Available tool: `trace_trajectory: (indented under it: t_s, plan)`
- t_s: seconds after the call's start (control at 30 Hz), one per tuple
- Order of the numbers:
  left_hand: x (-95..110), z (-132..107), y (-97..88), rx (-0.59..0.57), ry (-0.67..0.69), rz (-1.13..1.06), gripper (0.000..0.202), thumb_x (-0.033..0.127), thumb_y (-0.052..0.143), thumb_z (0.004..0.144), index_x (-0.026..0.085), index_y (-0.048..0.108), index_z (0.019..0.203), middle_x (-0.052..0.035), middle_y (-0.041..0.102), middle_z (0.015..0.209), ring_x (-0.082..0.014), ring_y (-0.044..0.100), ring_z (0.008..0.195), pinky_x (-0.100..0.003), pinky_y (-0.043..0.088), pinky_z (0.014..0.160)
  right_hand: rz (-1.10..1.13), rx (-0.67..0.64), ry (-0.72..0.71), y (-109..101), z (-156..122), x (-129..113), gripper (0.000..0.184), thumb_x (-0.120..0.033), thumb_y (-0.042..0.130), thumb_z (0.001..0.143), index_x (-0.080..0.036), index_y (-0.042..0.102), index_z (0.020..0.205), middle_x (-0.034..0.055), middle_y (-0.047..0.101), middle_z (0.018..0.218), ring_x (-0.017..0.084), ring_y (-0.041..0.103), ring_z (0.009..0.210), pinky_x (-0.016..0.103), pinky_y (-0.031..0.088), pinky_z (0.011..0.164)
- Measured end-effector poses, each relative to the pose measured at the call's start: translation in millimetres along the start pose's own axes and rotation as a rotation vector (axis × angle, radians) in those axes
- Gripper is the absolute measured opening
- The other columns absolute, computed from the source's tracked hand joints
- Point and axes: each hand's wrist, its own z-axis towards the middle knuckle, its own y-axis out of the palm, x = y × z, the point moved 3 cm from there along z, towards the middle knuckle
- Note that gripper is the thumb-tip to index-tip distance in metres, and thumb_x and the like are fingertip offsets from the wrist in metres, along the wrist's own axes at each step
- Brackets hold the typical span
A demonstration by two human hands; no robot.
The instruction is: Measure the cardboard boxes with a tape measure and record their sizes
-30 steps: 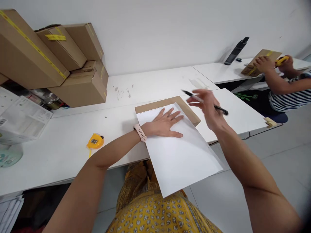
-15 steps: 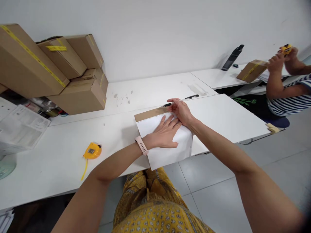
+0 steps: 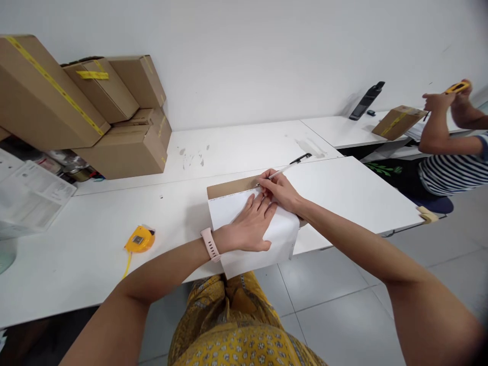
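Observation:
A white sheet of paper (image 3: pixel 280 236) lies on a flat brown cardboard piece (image 3: pixel 229 187) at the front edge of the white table (image 3: pixel 95 239). My left hand (image 3: pixel 249 226), with a pink watch at the wrist, rests flat on the paper with its fingers stretched out. My right hand (image 3: pixel 280 190) is closed on a pen (image 3: pixel 292 165), whose tip touches the top edge of the paper near the cardboard. The paper's lower part hangs over the table edge.
A yellow tape measure (image 3: pixel 138 240) lies on the table to the left. Stacked brown cardboard boxes (image 3: pixel 122 147) stand at the back left, printed papers (image 3: pixel 26 195) at far left. At the right another person in a striped shirt (image 3: pixel 453 170) holds a yellow tool above a small box (image 3: pixel 398 122).
My right hand came down from the air with the pen and set its tip at the paper's top edge. The paper's overhanging part got shorter. The other person raised both hands.

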Motion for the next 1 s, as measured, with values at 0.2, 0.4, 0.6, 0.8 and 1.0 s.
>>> trace_trajectory:
  t_s: [0.2,0.4,0.6,0.8,1.0]
  plan:
    - [4.9,-8.3,-0.7,-0.003,-0.017,0.003,0.105,0.045,0.071,0.078,-0.002,0.022,0.158,-0.0317,0.023,0.166,-0.047,0.009,0.158,-0.057,0.003,0.128,-0.185,0.078,-0.095,3.1,-9.3,-6.6,0.028,-0.052,0.069,0.085,-0.027,0.056,0.084,-0.0018,0.058,0.064,0.018,0.054,0.062,0.032,0.042,0.056]
    - [5.6,-8.2,-1.6,-0.01,-0.044,0.028,0.104,0.048,0.071,0.08,0.0,0.023,0.158,-0.0282,0.028,0.165,-0.0524,0.008,0.156,-0.059,0.006,0.128,-0.353,0.169,-0.177,3.2,-13.6,-16.2,0.022,-0.042,0.061,0.089,-0.026,0.05,0.078,-0.0019,0.052,0.066,0.017,0.048,0.065,0.031,0.038,0.058]
    - [8.5,-8.6,-7.1,-0.038,-0.041,0.07,0.099,0.049,0.069,0.082,-0.001,0.026,0.156,-0.0291,0.028,0.163,-0.051,0.017,0.154,-0.059,0.009,0.127,-0.404,0.115,-0.173,3.6,-10.9,-15.3,0.018,-0.035,0.06,0.087,-0.025,0.049,0.077,-0.0018,0.052,0.068,0.016,0.047,0.065,0.03,0.036,0.058]
    - [8.6,-7.9,-7.7,-0.021,-0.045,0.075,0.098,0.051,0.068,0.081,0.002,0.027,0.155,-0.0274,0.033,0.161,-0.0499,0.018,0.154,-0.058,0.01,0.126,-0.413,0.091,-0.172,3.5,-8.0,-12.2,0.018,-0.035,0.06,0.087,-0.025,0.049,0.077,-0.0019,0.053,0.067,0.016,0.048,0.064,0.03,0.036,0.058]
    - [8.0,-8.2,-6.9,-0.014,-0.056,0.081,0.095,0.051,0.068,0.081,0.005,0.029,0.154,-0.0253,0.036,0.16,-0.0499,0.02,0.153,-0.058,0.012,0.126,-0.419,0.085,-0.175,3.4,-7.7,-11.9,0.019,-0.037,0.06,0.088,-0.025,0.049,0.079,-0.0022,0.054,0.066,0.016,0.049,0.064,0.03,0.036,0.058]
